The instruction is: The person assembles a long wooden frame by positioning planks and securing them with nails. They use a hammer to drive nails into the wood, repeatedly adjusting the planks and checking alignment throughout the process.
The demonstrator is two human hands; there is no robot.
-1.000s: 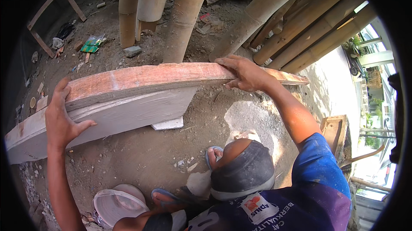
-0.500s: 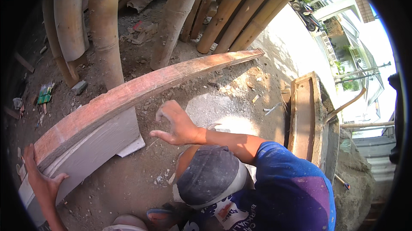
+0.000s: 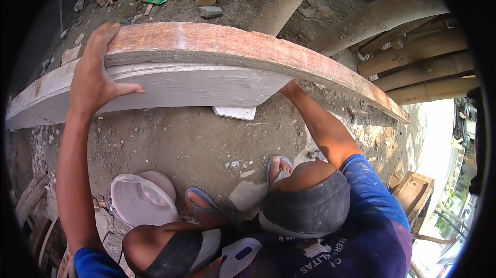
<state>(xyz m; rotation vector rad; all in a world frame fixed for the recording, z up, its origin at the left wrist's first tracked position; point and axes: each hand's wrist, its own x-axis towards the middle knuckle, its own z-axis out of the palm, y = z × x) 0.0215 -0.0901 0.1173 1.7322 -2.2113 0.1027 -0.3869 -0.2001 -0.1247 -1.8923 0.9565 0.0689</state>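
Head view.
Curved wooden plank (image 3: 217, 40), reddish upper edge, spanning left to right across the far half.
Grey panel (image 3: 191, 89), against the plank's near side.
White block (image 3: 235, 112), at the panel's near edge, toward its right end; whether it bears weight cannot be told.
Left hand (image 3: 95, 79): fingers hooked over the plank's far edge, thumb spread wide before the panel; a broad hold on the plank.
Right hand: hidden behind the panel's right end, forearm (image 3: 318, 118) showing; fingers' state and hold cannot be told.
Whitish bucket (image 3: 137, 203), near left.
Sandalled right foot (image 3: 279, 166), near right of centre.
Risk, as judged: slackened or uneven support could tip plank and panel toward the foot, or chip the panel's corner.
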